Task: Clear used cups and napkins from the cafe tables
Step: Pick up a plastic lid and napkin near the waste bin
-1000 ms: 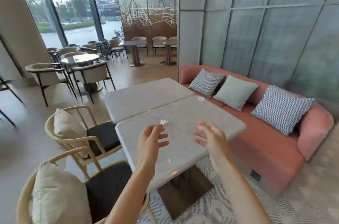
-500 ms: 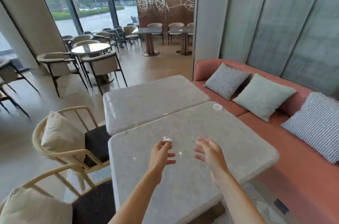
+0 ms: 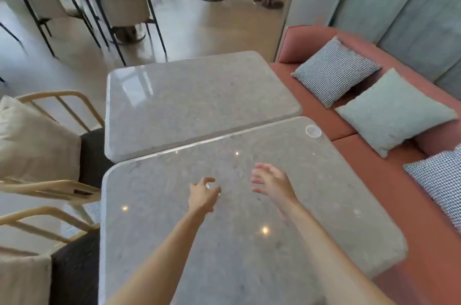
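Two hands (image 3: 203, 193) (image 3: 273, 183) over near table (image 3: 324, 204)

Showing: two tables (image 3: 199, 95) (image 3: 249, 242), three cushions (image 3: 334, 71) (image 3: 394, 111) (image 3: 439, 177) on one sofa (image 3: 411, 242), one lid (image 3: 313, 131), two hands (image 3: 202, 196) (image 3: 273, 183).

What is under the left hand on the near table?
A small white scrap, likely a crumpled napkin, peeks out at the fingers of the left hand on the near table. The hand covers most of it, so whether the fingers grip it is unclear.
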